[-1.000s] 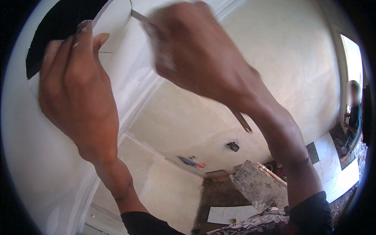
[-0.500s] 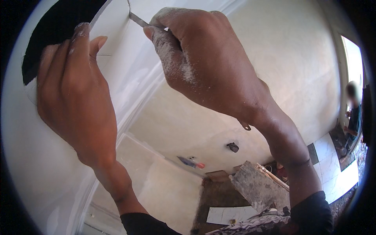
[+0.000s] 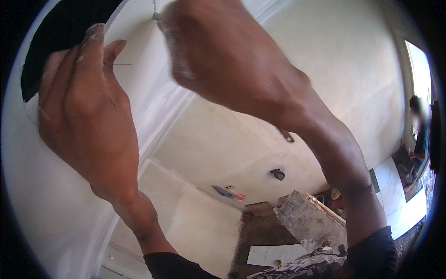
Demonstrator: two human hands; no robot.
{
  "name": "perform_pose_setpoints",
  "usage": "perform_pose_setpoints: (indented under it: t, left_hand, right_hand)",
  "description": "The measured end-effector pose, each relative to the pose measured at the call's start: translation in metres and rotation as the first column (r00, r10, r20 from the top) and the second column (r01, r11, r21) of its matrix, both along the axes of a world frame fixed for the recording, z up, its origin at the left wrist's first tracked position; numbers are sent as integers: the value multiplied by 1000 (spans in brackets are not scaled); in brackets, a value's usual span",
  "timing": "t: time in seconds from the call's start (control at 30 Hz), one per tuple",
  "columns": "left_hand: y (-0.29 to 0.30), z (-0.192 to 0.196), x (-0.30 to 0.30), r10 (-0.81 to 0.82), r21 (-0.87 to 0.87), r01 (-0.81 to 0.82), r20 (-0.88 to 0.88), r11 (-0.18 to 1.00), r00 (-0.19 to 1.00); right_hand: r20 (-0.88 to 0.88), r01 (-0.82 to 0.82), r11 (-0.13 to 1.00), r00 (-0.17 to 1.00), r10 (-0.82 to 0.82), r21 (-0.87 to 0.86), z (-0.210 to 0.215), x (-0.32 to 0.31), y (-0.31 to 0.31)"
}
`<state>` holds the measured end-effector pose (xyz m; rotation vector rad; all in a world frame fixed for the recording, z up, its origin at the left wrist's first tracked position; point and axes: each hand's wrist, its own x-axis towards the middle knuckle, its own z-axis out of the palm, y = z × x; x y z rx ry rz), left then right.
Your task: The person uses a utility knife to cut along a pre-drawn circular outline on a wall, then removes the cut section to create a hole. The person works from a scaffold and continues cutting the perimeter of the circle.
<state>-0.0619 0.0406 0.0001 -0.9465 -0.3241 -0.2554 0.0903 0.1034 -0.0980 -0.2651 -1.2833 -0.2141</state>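
Observation:
Overhead, a white ceiling panel [image 3: 139, 51] has a large dark opening with a curved edge at the upper left. My left hand [image 3: 86, 107] grips the panel at this edge, its fingers bent at the opening and its thumb on the white side; the fingertips are partly hidden. My right hand [image 3: 223, 60], blurred, is closed around a thin grey hacksaw blade [image 3: 287, 136]. The blade's holed end pokes out below my wrist, and its other end meets the panel where a thin dark cut line runs upward. Most of the blade is hidden by the hand.
Pale plastered walls [image 3: 344, 88] surround me. Below are a dusty grey board [image 3: 306, 218], a white tile sheet [image 3: 274, 254] and marble-look tiles [image 3: 390, 186]. A dark fitting [image 3: 278, 174] is on the wall. Another person [image 3: 420, 135] is by the bright doorway at right.
My right hand has moved up and left toward the panel, so less of the blade shows at the cut. My left hand keeps its hold, almost unmoved. The other person has shifted slightly.

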Motion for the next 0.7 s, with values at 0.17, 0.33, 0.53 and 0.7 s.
perform_pose_setpoints:
  t: [0.17,0.33,0.53,0.7]
  left_hand:
    - [2,4,-1,70,19,-70,-25,997,997]
    - [16,10,6,24,31,-24,21,999,1000]
    - [9,13,-7,61,55,-59,-34,997,998]
    - [6,13,-6,42,13,-42,27,999,999]
  right_hand:
    - [-210,166,983,967,-146,81,-29,-25,30]
    - [-158,162,985,976,-152,54,3,-9,38]
    - [-131,25,999,991,-21,33,-24,-23,32]
    - [-125,8,999,992,-3,44,3,-24,32]
